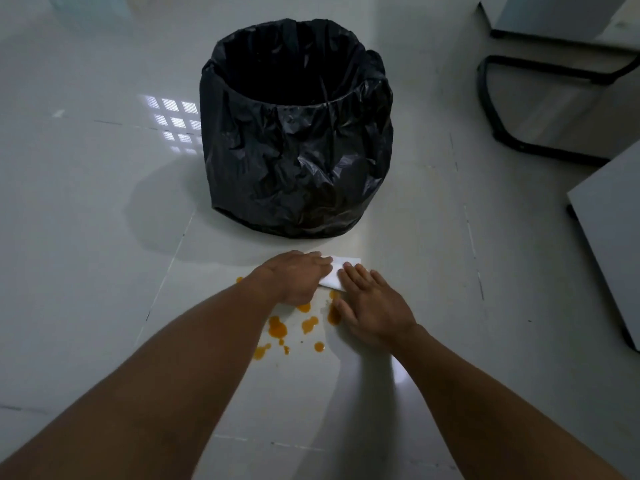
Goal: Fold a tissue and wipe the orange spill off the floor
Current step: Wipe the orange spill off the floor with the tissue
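A white folded tissue (335,276) lies flat on the pale tiled floor, just beyond the orange spill (277,328). The spill is several orange blots and drips scattered between my two forearms. My left hand (294,277) rests palm down with its fingertips on the tissue's left part. Over the tissue's near right part lies my right hand (372,303), flat, fingers spread and pressing down. Both hands hide much of the tissue; only its far edge and middle strip show.
A bin lined with a black plastic bag (298,133) stands on the floor right behind the tissue. A black chair base (498,109) and grey furniture panels (609,223) are at the right. Open floor lies to the left.
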`<control>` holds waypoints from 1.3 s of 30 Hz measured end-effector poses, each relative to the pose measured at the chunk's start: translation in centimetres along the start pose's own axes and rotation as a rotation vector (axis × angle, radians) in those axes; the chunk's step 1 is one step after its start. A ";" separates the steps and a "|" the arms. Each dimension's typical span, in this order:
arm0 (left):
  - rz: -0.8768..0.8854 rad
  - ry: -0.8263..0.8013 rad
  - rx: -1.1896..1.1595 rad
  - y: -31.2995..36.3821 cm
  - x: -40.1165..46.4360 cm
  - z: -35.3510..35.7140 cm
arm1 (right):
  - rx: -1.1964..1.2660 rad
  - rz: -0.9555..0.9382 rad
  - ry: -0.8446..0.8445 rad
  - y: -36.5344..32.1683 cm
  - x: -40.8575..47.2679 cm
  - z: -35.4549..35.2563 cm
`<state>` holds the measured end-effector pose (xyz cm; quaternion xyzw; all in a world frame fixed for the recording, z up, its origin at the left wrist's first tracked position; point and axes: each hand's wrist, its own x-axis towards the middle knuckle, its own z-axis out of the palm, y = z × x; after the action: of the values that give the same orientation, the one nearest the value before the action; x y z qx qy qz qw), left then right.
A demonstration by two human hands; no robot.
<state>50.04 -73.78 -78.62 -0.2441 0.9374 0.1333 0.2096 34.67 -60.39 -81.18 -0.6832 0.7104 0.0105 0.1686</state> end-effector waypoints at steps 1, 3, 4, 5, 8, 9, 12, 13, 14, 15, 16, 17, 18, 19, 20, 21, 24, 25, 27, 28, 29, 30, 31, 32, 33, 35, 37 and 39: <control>0.010 -0.021 0.026 -0.1 -0.2 -0.3 | -0.014 0.007 0.001 -0.3 0.0 0.0; 0.019 -0.061 0.065 -0.5 -0.7 -0.5 | -0.041 0.013 0.000 -0.8 0.1 0.0; 0.018 -0.084 0.077 -0.8 -1.1 -0.6 | -0.046 0.011 -0.005 -1.0 0.3 0.0; 0.009 -0.100 0.083 -1.1 -1.6 -0.8 | -0.044 0.010 -0.015 -1.3 0.4 -0.2; -0.049 -0.100 0.073 -2.6 -3.1 -1.4 | -0.014 0.024 -0.039 -1.6 0.7 -0.8; -0.065 -0.097 0.077 -3.2 -3.6 -1.7 | 0.006 0.028 -0.037 -1.8 0.9 -1.1; -0.095 -0.068 0.087 -5.6 -5.4 -1.3 | 0.082 0.015 -0.045 -2.4 1.4 -1.5; -0.102 -0.040 0.076 -6.4 -6.1 -0.9 | 0.103 0.006 -0.068 -2.6 1.6 -1.5; -0.115 -0.001 0.056 -7.1 -6.9 -0.2 | 0.114 -0.001 -0.098 -2.7 1.7 -1.4; -0.135 0.046 0.025 -7.7 -7.7 0.5 | 0.119 -0.007 -0.125 -2.8 1.9 -1.2; -0.161 0.093 -0.017 -8.3 -8.5 1.4 | 0.117 -0.015 -0.142 -2.9 2.0 -1.0; -0.190 0.136 -0.080 -8.9 -9.4 2.4 | 0.108 -0.025 -0.149 -3.0 2.2 -0.7; -0.221 0.169 -0.165 -9.2 -10.3 3.5 | 0.096 -0.033 -0.149 -3.0 2.2 -0.5; -0.250 0.185 -0.260 -9.4 -11.1 4.5 | 0.091 -0.036 -0.147 -3.1 2.2 -0.3; -0.273 0.189 -0.340 -9.4 -12.0 5.5 | 0.095 -0.034 -0.149 -3.1 2.2 -0.1; -0.289 0.199 -0.396 -9.4 -12.8 6.6 | 0.100 -0.032 -0.150 -3.2 2.0 0.0; -0.332 0.268 -0.436 -8.6 -14.8 9.9 | 0.099 -0.038 -0.132 -2.9 2.0 0.5; -0.334 0.281 -0.412 -8.2 -15.2 10.8 | 0.091 -0.038 -0.126 -2.6 2.0 0.6; -0.323 0.289 -0.349 -7.9 -15.7 12.1 | 0.074 -0.023 -0.125 -2.1 1.7 0.9; -0.319 0.292 -0.329 -7.8 -15.9 12.4 | 0.075 -0.012 -0.128 -1.9 1.3 1.0; -0.321 0.303 -0.316 -7.9 -15.9 12.7 | 0.080 -0.003 -0.128 -1.7 0.9 1.2; -0.322 0.313 -0.301 -8.0 -15.8 12.9 | 0.086 0.007 -0.121 -1.4 0.5 1.3; -0.320 0.318 -0.286 -8.0 -15.7 12.9 | 0.089 0.017 -0.113 -1.2 0.1 1.3; -0.318 0.319 -0.269 -8.0 -15.7 12.9 | 0.087 0.027 -0.106 -1.1 -0.2 1.3; -0.317 0.324 -0.250 -8.0 -15.8 13.0 | 0.084 0.035 -0.098 -1.2 -0.5 1.4; -0.343 0.337 -0.214 -7.8 -16.1 13.4 | 0.092 0.050 -0.086 -1.3 -0.6 1.4; -0.392 0.353 -0.189 -7.3 -16.5 13.7 | 0.112 0.063 -0.083 -1.5 -0.4 1.4; -0.418 0.344 -0.183 -7.1 -16.7 13.7 | 0.138 0.071 -0.089 -1.7 0.3 1.2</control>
<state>71.40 -68.23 -83.98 -0.4689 0.8727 0.1280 0.0473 36.62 -60.45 -82.03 -0.6432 0.7250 -0.0022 0.2463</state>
